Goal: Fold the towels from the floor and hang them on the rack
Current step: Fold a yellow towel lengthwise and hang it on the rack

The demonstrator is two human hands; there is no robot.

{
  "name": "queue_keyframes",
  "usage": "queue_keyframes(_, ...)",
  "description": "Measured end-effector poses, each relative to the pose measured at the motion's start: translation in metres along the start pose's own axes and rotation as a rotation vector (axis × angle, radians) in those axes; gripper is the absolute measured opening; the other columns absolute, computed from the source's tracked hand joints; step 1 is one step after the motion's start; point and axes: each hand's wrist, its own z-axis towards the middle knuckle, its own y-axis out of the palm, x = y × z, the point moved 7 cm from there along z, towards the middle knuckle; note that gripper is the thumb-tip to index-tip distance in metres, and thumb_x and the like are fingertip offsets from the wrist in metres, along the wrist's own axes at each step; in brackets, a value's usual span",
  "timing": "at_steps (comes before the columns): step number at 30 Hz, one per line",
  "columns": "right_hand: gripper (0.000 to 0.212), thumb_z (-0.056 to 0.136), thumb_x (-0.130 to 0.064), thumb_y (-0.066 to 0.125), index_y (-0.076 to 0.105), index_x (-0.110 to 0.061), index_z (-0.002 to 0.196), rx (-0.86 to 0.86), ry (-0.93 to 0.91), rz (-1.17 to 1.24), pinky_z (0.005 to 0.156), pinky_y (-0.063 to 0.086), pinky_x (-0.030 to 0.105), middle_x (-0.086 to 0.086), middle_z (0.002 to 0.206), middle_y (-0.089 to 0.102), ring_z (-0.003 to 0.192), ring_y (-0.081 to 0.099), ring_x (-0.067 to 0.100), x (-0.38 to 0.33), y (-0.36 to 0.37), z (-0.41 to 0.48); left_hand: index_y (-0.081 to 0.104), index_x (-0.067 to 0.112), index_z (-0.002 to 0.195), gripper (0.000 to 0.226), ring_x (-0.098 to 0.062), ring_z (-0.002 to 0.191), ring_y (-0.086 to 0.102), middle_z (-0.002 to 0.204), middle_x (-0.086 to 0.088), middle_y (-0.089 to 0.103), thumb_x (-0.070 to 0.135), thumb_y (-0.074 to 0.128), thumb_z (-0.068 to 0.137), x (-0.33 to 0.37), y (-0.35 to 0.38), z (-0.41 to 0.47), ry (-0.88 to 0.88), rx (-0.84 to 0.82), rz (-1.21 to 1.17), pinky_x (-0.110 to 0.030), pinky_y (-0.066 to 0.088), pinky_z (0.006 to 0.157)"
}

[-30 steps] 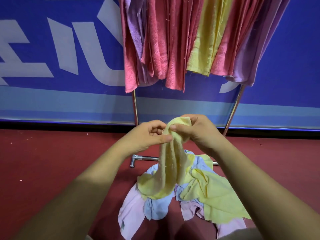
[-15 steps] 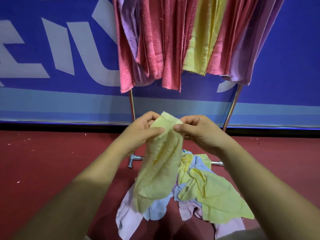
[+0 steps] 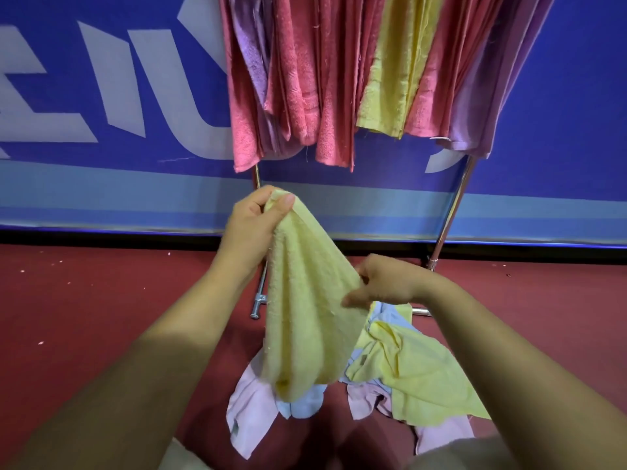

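A yellow towel [image 3: 305, 313] hangs in the air in front of me. My left hand [image 3: 252, 225] pinches its top corner, raised near the rack's left post. Lower and to the right, my right hand [image 3: 383, 283] grips the towel's right edge. On the red floor below lies a pile of towels [image 3: 407, 374] in yellow, light blue and lilac. The metal rack [image 3: 451, 212] stands behind it, with several pink, lilac and yellow towels [image 3: 339, 79] hanging from its top.
A blue banner wall [image 3: 101, 113] with white letters runs behind the rack. The rack's foot bar [image 3: 258, 300] lies on the red floor [image 3: 84, 317] just behind the pile. My knees show at the bottom edge.
My hands have parted: the left rose with the towel's corner, and the right slid down along its edge. The towel has spread wider and lifted off the pile.
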Motion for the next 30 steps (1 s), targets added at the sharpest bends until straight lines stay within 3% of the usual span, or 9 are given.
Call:
queue_keyframes(6, 0.023, 0.09, -0.026, 0.065, 0.07, -0.007, 0.078, 0.065, 0.221, -0.222, 0.06, 0.043, 0.027, 0.001, 0.07, 0.059, 0.064, 0.052, 0.016, 0.044, -0.013, 0.003, 0.059, 0.011, 0.074, 0.028, -0.013, 0.066, 0.044, 0.067, 0.001, 0.05, 0.034, 0.063, 0.089, -0.01, -0.047, 0.006, 0.008, 0.33, 0.125, -0.033, 0.037, 0.064)
queue_keyframes(9, 0.024, 0.092, -0.018, 0.063, 0.066, -0.004, 0.073, 0.213, 0.175, 0.051, 0.055, 0.043, 0.021, 0.003, 0.063, 0.06, 0.055, 0.053, 0.012, 0.042, -0.025, 0.002, 0.065, 0.012, 0.079, 0.028, -0.014, 0.066, 0.05, 0.069, -0.006, 0.06, 0.039, 0.062, 0.085, -0.016, -0.051, 0.008, -0.023, 0.331, 0.229, -0.036, 0.043, 0.063)
queue_keyframes(13, 0.002, 0.093, -0.007, 0.065, 0.066, -0.005, 0.094, 0.311, 0.091, 0.751, 0.059, 0.053, 0.03, 0.013, 0.077, 0.064, 0.065, 0.062, 0.022, 0.027, -0.034, -0.005, 0.073, 0.022, 0.095, 0.012, -0.011, 0.073, 0.063, 0.082, -0.001, 0.073, 0.021, 0.063, 0.089, -0.024, -0.04, 0.01, -0.048, 0.237, 0.349, -0.03, 0.051, 0.074)
queue_keyframes(17, 0.033, 0.093, 0.002, 0.059, 0.062, -0.015, 0.122, 0.385, -0.016, 1.018, 0.064, 0.051, 0.035, 0.019, 0.083, 0.058, 0.069, 0.056, 0.029, 0.01, -0.04, -0.011, 0.061, 0.025, 0.095, 0.019, -0.019, 0.057, 0.04, 0.066, -0.012, 0.049, 0.008, 0.055, 0.093, -0.019, -0.015, 0.007, -0.001, 0.0, 0.324, -0.028, 0.031, 0.055)
queue_keyframes(20, 0.028, 0.094, 0.006, 0.053, 0.067, -0.008, 0.114, 0.323, -0.128, 1.142, 0.066, 0.058, 0.035, 0.019, 0.083, 0.061, 0.07, 0.06, 0.029, -0.008, -0.039, -0.016, 0.066, 0.024, 0.08, 0.029, -0.015, 0.064, 0.046, 0.072, 0.003, 0.06, 0.0, 0.052, 0.091, -0.015, 0.002, 0.002, 0.026, -0.148, 0.411, -0.027, 0.036, 0.061)
queue_keyframes(23, 0.024, 0.093, 0.014, 0.05, 0.065, 0.005, 0.109, 0.249, -0.216, 1.199, 0.082, 0.061, 0.035, 0.019, 0.08, 0.069, 0.08, 0.071, 0.027, -0.024, -0.033, -0.019, 0.07, 0.026, 0.081, 0.028, -0.005, 0.054, 0.043, 0.06, 0.01, 0.057, 0.004, 0.057, 0.092, -0.011, 0.017, -0.006, 0.015, -0.226, 0.413, -0.021, 0.035, 0.054)
queue_keyframes(25, 0.02, 0.09, 0.012, 0.06, 0.066, 0.006, 0.108, 0.307, -0.244, 1.058, 0.086, 0.06, 0.033, 0.023, 0.088, 0.073, 0.086, 0.074, 0.027, -0.029, -0.032, -0.02, 0.072, 0.023, 0.089, 0.006, -0.003, 0.056, 0.05, 0.064, 0.011, 0.061, 0.019, 0.068, 0.087, -0.01, 0.027, -0.012, 0.002, -0.298, 0.35, -0.019, 0.04, 0.057)
queue_keyframes(27, 0.013, 0.087, 0.003, 0.07, 0.068, 0.007, 0.1, 0.402, -0.236, 0.909, 0.081, 0.061, 0.031, 0.023, 0.088, 0.075, 0.082, 0.075, 0.025, -0.03, -0.034, -0.021, 0.071, 0.024, 0.098, 0.033, -0.007, 0.082, 0.065, 0.092, 0.008, 0.069, 0.044, 0.077, 0.073, -0.008, 0.037, -0.019, 0.069, -0.383, 0.396, -0.021, 0.05, 0.078)
queue_keyframes(30, 0.015, 0.088, -0.005, 0.072, 0.066, 0.009, 0.091, 0.431, -0.234, 0.898, 0.076, 0.063, 0.036, 0.026, 0.086, 0.074, 0.081, 0.075, 0.031, -0.034, -0.031, -0.021, 0.067, 0.023, 0.107, 0.048, -0.001, 0.093, 0.059, 0.1, 0.01, 0.06, 0.048, 0.083, 0.069, -0.005, 0.05, -0.027, 0.254, -0.456, 0.661, -0.014, 0.042, 0.082)
